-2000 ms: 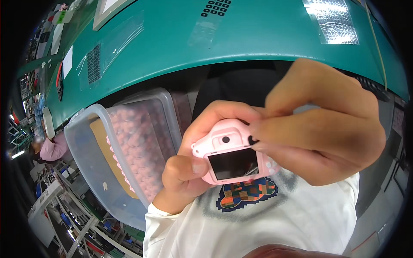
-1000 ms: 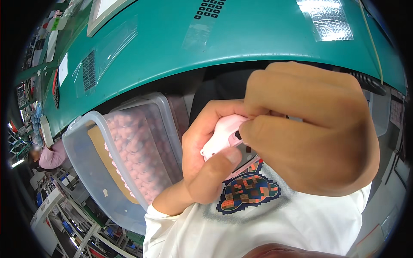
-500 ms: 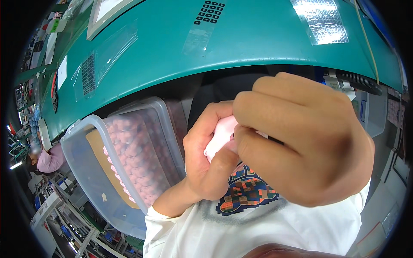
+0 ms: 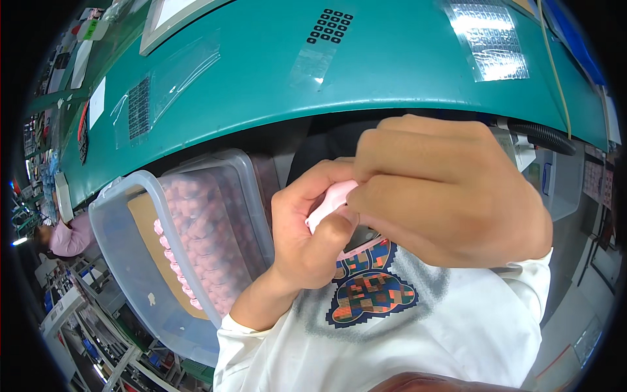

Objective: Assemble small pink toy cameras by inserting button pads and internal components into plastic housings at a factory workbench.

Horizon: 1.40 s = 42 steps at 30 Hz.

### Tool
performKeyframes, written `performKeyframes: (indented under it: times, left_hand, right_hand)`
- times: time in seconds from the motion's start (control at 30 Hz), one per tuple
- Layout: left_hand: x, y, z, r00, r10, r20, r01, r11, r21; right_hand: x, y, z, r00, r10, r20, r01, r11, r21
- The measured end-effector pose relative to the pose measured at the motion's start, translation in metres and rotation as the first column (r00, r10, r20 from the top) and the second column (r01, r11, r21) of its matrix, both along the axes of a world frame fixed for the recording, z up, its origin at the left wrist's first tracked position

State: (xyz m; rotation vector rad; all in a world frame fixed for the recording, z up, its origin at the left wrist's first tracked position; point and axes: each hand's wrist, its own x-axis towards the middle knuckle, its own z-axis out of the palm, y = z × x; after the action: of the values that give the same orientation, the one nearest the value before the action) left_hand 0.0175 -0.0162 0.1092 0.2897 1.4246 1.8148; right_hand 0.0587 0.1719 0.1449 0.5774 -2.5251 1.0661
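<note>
My left hand (image 4: 310, 225) is closed around a small, smooth pink part (image 4: 332, 204), possibly plastic, gripping it between thumb and fingers in front of my chest. Much of the part is hidden by the fingers. Close against it, my right hand (image 4: 450, 189) is curled with its fingertips pinched at the part's right side. Whatever those fingertips hold, if anything, is hidden. Just below the hands, a pink-edged strip (image 4: 363, 248) shows in front of my white shirt; what it belongs to cannot be made out.
Left of me stands a clear plastic bin (image 4: 157, 287) with rows of pink parts (image 4: 202, 242) and cardboard. Across the green table (image 4: 261, 78) lie a sheet of black square pads (image 4: 330, 26), another dark sheet (image 4: 139, 108) and a shiny silver sheet (image 4: 490, 39). A person (image 4: 68, 238) sits far left.
The view has shifted slightly. My right hand has turned a little and moved slightly left and up, its fingertips still at the pink part. My left hand keeps its hold.
</note>
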Motion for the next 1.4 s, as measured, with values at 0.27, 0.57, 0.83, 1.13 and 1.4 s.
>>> performKeyframes:
  times: [0.27, 0.57, 0.83, 1.13, 1.4]
  left_hand:
    - [-0.003, -0.001, -0.010, 0.996, -0.035, -0.083, 0.051, 0.979, 0.196]
    - [-0.002, 0.001, -0.010, 0.997, -0.072, -0.024, 0.076, 0.954, 0.291]
    - [0.002, 0.001, -0.008, 0.996, -0.050, -0.069, 0.064, 0.975, 0.214]
    - [-0.002, -0.003, -0.014, 0.974, -0.101, -0.203, 0.132, 0.980, 0.148]
    - [-0.010, 0.004, -0.024, 0.981, -0.093, 0.170, 0.040, 0.956, 0.291]
  right_hand:
    - [0.009, -0.003, -0.015, 0.999, -0.013, 0.038, 0.026, 0.929, -0.369]
    - [0.014, -0.004, -0.011, 0.992, -0.036, 0.118, 0.074, 0.940, -0.334]
    - [0.016, -0.010, -0.015, 0.980, -0.032, 0.196, 0.113, 0.901, -0.419]
    - [0.013, -0.018, -0.029, 0.958, 0.007, 0.287, 0.177, 0.772, -0.610]
    - [-0.005, 0.002, -0.063, 0.980, 0.080, 0.182, 0.130, 0.436, -0.891]
